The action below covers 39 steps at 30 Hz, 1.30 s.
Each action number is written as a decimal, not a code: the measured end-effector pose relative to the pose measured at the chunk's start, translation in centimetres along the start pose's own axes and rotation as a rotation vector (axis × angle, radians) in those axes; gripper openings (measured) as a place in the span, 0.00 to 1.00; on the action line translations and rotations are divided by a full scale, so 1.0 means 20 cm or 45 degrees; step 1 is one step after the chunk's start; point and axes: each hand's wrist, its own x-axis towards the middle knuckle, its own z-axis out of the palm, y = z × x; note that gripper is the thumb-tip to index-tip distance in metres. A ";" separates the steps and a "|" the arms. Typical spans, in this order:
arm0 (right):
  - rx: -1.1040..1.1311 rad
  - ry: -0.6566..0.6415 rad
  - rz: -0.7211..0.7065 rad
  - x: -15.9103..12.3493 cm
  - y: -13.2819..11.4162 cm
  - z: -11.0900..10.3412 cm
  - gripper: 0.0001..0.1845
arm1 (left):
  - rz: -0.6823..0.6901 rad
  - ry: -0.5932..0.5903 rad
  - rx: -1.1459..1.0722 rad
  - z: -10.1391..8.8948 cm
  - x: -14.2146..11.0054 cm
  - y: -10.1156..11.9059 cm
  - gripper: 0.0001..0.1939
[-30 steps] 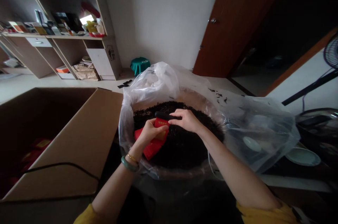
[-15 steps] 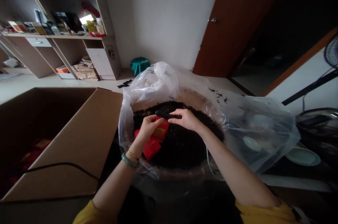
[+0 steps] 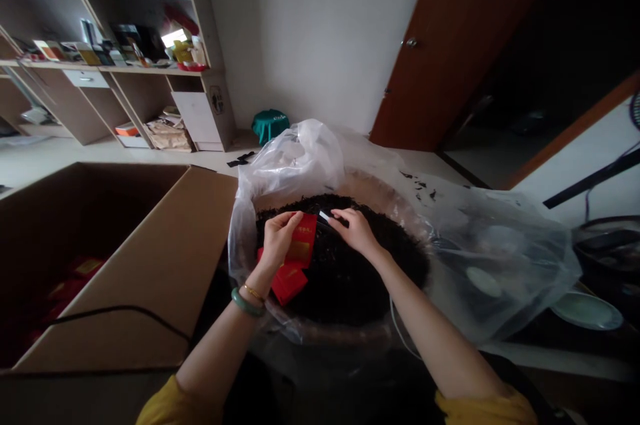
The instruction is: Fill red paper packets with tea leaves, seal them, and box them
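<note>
The white-tipped tool [image 3: 324,215] pinched in the right hand [image 3: 356,231] has just swung off the red packet [image 3: 302,238], which the left hand [image 3: 279,236] pinches by its top-left corner inside the tub's [image 3: 375,186] left edge, so work on the packet's top seems paused.
</note>
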 end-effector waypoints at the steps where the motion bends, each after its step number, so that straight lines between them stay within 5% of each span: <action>1: 0.164 0.028 -0.035 0.00 -0.05 0.00 0.18 | 0.021 -0.001 0.022 0.01 0.00 -0.01 0.17; 7: 0.570 0.077 -0.084 -0.01 -0.26 0.00 0.12 | -0.019 -0.121 -0.023 0.02 0.01 -0.02 0.21; 14: 0.815 0.101 0.285 -0.01 -0.22 -0.03 0.16 | -0.113 -0.389 0.099 -0.02 -0.01 -0.07 0.24; 18: 0.848 -0.041 0.329 -0.05 -0.19 -0.05 0.18 | -0.052 -0.464 0.248 -0.02 -0.03 -0.12 0.23; 22: 0.926 0.229 0.465 -0.03 -0.15 -0.11 0.16 | -0.134 -0.254 0.095 -0.02 -0.03 -0.13 0.25; 25: 1.165 0.470 0.461 0.06 -0.31 -0.13 0.15 | -0.224 -0.004 0.026 -0.04 -0.02 -0.14 0.19; 26: 1.265 0.395 0.355 0.10 -0.42 -0.13 0.14 | -0.246 0.051 0.017 -0.06 -0.02 -0.14 0.17; 29: 1.434 -0.223 -0.056 0.21 -0.78 -0.13 0.17 | -0.252 0.115 0.001 -0.11 -0.03 -0.14 0.15; 31: 1.352 -0.504 -0.164 0.26 -0.92 -0.12 0.17 | -0.209 0.094 0.000 -0.15 -0.03 -0.13 0.14; 33: 1.190 -0.597 -0.118 0.25 -0.92 -0.10 0.14 | -0.167 0.071 0.016 -0.19 -0.02 -0.12 0.13; 37: 0.315 -0.642 0.212 0.03 -0.61 0.03 0.12 | -0.107 0.104 0.054 -0.23 0.02 -0.12 0.14; 39: -0.153 -0.640 0.234 -0.13 -0.48 0.14 0.17 | -0.065 0.121 0.082 -0.22 0.04 -0.14 0.14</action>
